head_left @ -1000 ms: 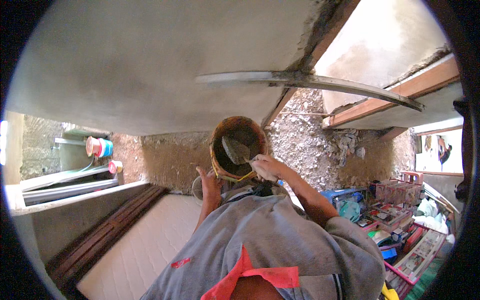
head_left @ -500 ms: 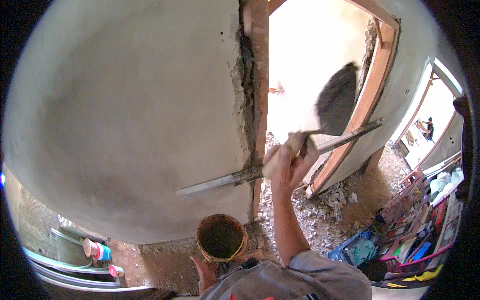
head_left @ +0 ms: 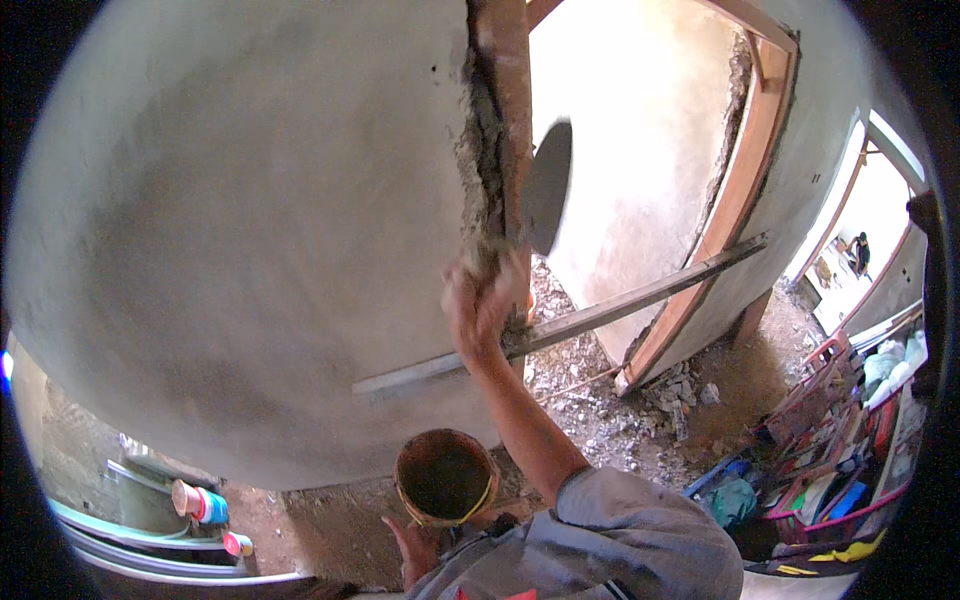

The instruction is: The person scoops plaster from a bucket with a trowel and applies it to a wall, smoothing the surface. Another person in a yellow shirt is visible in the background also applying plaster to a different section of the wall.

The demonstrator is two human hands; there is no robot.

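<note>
Blurred a little by motion, my right hand (head_left: pixel 485 305) is closed round the handle of a trowel. It is raised to the rough mortar gap (head_left: pixel 485 140) between the plastered wall (head_left: pixel 270 220) and the wooden door frame (head_left: pixel 512 110). The trowel's dark, rounded blade (head_left: pixel 550 190) stands tilted up just right of that frame post. Low in front of me, my left hand (head_left: pixel 415 548) supports a round bucket (head_left: pixel 445 478) from its left and underside. Dark, wet-looking mortar lies inside the bucket. Most of the left fingers are hidden beneath it.
A long straight bar (head_left: pixel 620 308) crosses the doorway near my right forearm. Rubble (head_left: pixel 590 370) covers the doorway floor. To the right are a tool-filled pink crate (head_left: pixel 830 500) and a green cloth bag (head_left: pixel 728 500); pipes (head_left: pixel 150 550) lie at left. Another person (head_left: pixel 858 253) is far off.
My right hand has swung left with the trowel, from the doorway opening to the gap beside the frame. The blade has turned and looks narrower. The left hand and bucket are almost unmoved.
</note>
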